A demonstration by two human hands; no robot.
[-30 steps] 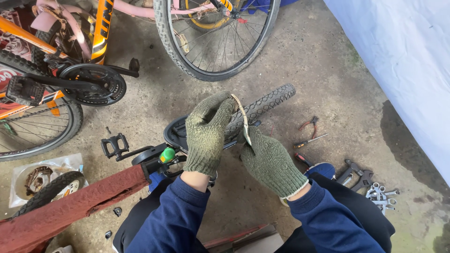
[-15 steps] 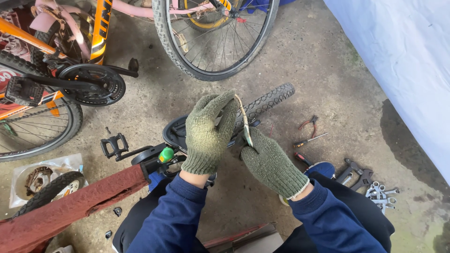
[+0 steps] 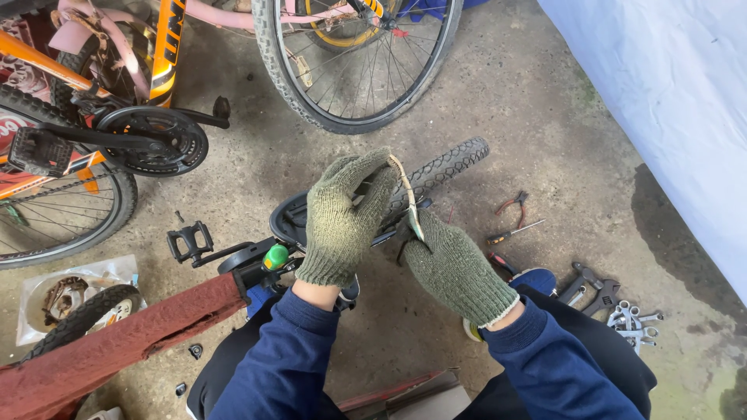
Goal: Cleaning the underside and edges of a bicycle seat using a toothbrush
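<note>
While both green knitted-gloved hands meet at centre frame, the left hand [image 3: 342, 218] curls, fingers up, around the top of a thin curved pale strip [image 3: 408, 194]. Lower, the right hand [image 3: 451, 260] pinches the strip's bottom end. Behind them lies a small black knobbly tyre [image 3: 451, 162], partly hidden. Scattered tools [image 3: 513, 225] sit at right, bicycle wheels [image 3: 354, 62] cut off above.

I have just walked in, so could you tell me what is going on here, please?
A person in green knitted gloves sits on a concrete floor among bicycles. The left hand and right hand together hold a thin curved strip above a small knobbly tyre. Pliers, a screwdriver and spanners lie to the right.
</note>
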